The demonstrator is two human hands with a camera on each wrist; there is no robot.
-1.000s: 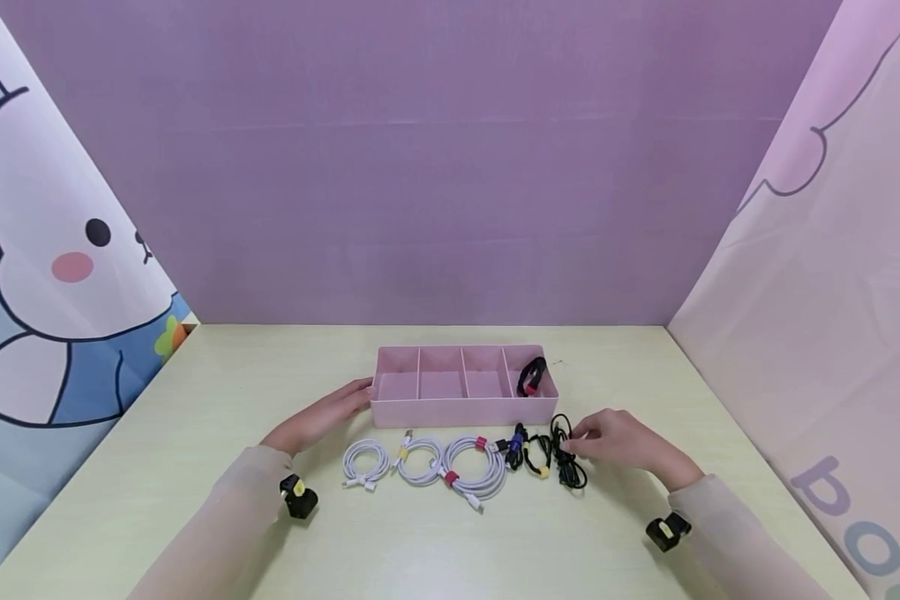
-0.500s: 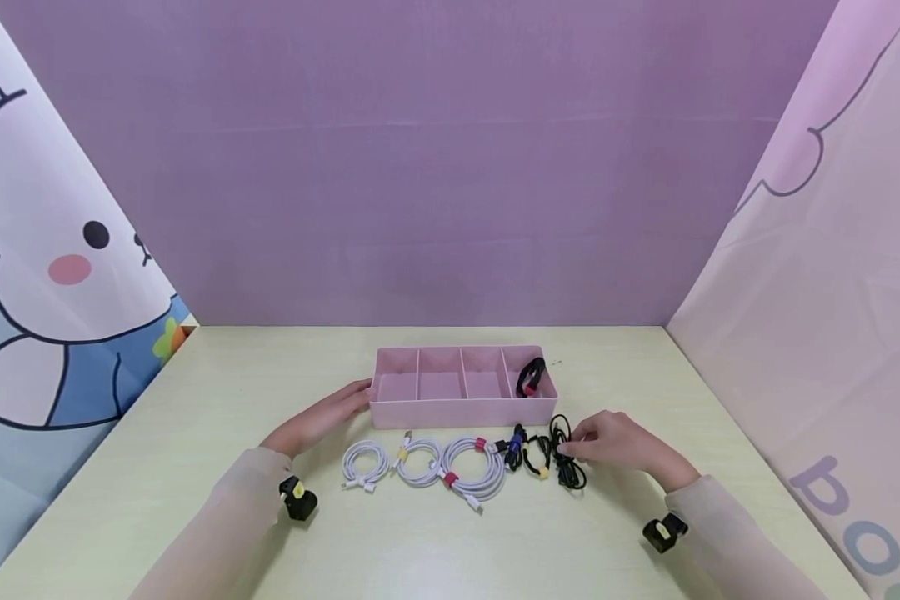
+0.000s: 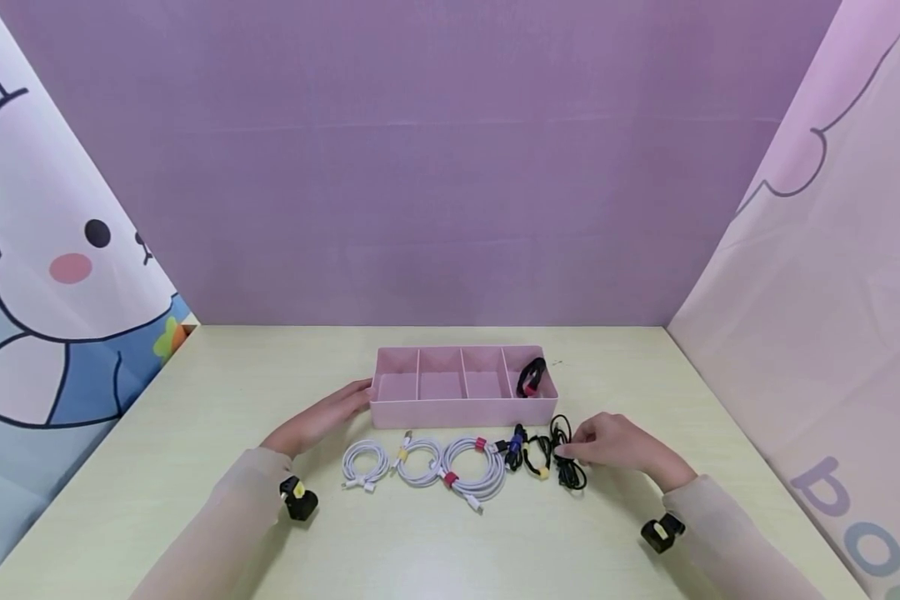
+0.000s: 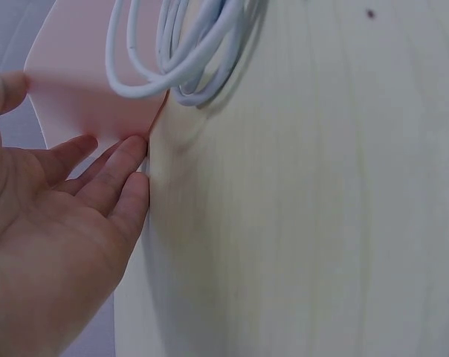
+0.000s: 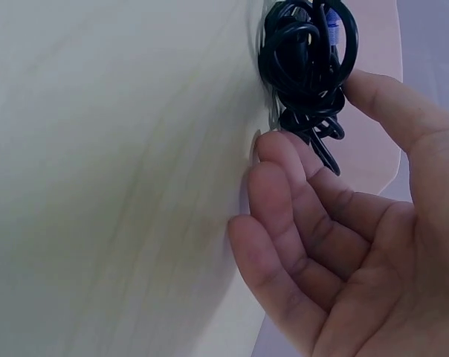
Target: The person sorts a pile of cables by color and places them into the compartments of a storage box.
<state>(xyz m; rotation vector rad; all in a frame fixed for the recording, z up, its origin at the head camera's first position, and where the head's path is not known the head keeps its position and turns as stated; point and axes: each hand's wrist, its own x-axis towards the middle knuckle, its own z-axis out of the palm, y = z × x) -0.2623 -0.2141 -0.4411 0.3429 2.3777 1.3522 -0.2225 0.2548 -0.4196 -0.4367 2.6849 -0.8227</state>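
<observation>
Right hand (image 3: pixel 619 442) at black cable (image 5: pixel 308 97); cannot tell if pinched.
Left hand (image 3: pixel 326 415) relaxed against pink tray (image 3: pixel 457 413); best gather every loop before lifting.

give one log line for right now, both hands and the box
left hand: touches pink box, left end | right hand: at rightmost black cable | rightmost compartment: black-and-red cable

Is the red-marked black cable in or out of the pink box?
In: the black cable lies in the rightmost compartment of the box.
</observation>
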